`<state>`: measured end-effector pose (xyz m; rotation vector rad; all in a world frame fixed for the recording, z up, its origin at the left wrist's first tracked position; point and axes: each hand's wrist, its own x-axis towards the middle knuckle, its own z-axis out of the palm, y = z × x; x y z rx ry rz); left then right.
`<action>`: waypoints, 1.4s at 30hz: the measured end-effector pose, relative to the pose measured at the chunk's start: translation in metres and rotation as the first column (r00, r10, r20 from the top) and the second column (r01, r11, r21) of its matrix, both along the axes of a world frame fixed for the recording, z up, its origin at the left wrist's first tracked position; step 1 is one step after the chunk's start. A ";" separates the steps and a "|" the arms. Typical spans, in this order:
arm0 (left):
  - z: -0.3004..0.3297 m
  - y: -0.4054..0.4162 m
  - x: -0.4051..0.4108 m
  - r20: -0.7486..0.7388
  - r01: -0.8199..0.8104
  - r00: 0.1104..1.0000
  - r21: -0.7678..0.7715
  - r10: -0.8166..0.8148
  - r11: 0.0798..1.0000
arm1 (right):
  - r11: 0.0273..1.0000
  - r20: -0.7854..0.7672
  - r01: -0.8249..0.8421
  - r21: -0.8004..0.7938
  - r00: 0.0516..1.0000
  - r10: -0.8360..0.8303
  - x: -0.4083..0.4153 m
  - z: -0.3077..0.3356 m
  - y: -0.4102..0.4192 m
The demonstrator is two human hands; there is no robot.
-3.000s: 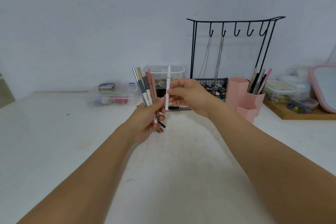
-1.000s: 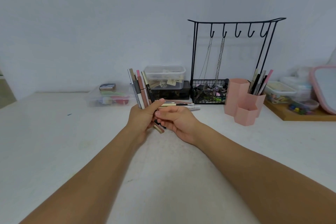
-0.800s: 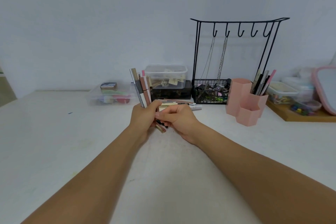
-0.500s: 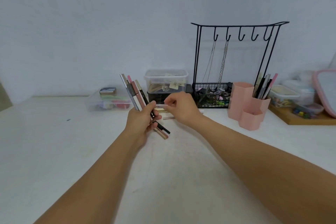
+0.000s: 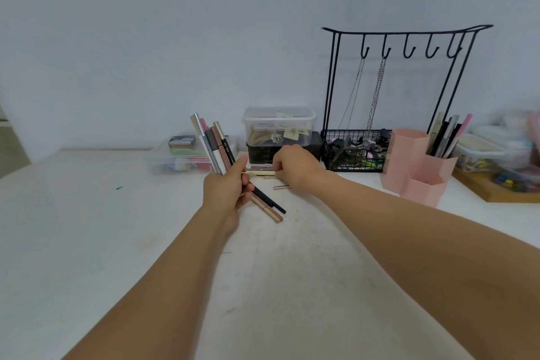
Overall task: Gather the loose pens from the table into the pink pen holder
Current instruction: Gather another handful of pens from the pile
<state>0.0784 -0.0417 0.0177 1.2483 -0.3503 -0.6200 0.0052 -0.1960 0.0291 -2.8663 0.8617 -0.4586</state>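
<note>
My left hand (image 5: pixel 226 187) grips a bundle of several pens (image 5: pixel 214 149), their tops fanned up and to the left and their lower ends sticking out below my fist. My right hand (image 5: pixel 295 168) is down on the table just to the right, fingers curled onto the end of a cream pen (image 5: pixel 258 173) lying flat among the loose pens. Another short pen (image 5: pixel 281 187) lies beside that wrist. The pink pen holder (image 5: pixel 409 166) stands to the right with several pens (image 5: pixel 447 134) upright in its rear cell.
Behind the loose pens a clear lidded box (image 5: pixel 277 126) sits on a black box (image 5: pixel 257 152). A black wire jewellery stand (image 5: pixel 403 38) with a basket (image 5: pixel 353 152) is next to the holder. A flat clear box (image 5: pixel 181 156) is back left, a wooden tray (image 5: pixel 496 193) far right.
My right hand left the bundle, rose briefly, then dropped onto the loose pens by the black box. My left hand kept the bundle and tilted it further left.
</note>
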 end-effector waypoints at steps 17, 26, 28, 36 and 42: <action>0.004 0.000 -0.024 0.086 0.143 0.986 0.027 -0.144 0.989 | 0.557 0.558 -0.370 0.743 0.802 -0.211 -0.071 0.051 0.023; 0.004 0.004 -0.034 0.096 0.294 0.953 -0.090 -0.286 0.951 | 0.375 0.573 -0.498 0.782 0.811 -0.119 -0.072 0.045 0.047; 0.005 0.004 -0.035 0.104 0.306 0.949 -0.094 -0.297 0.947 | 0.404 0.558 -0.483 0.777 0.826 -0.086 -0.071 0.045 0.050; 0.001 0.005 -0.037 0.162 0.379 0.914 -0.019 -0.371 0.925 | 0.495 0.477 -0.384 0.780 0.876 -0.071 -0.074 0.044 0.051; -0.001 0.007 -0.036 0.206 0.435 0.879 0.026 -0.430 0.900 | 0.471 0.387 -0.283 0.836 0.911 -0.140 -0.073 0.038 0.050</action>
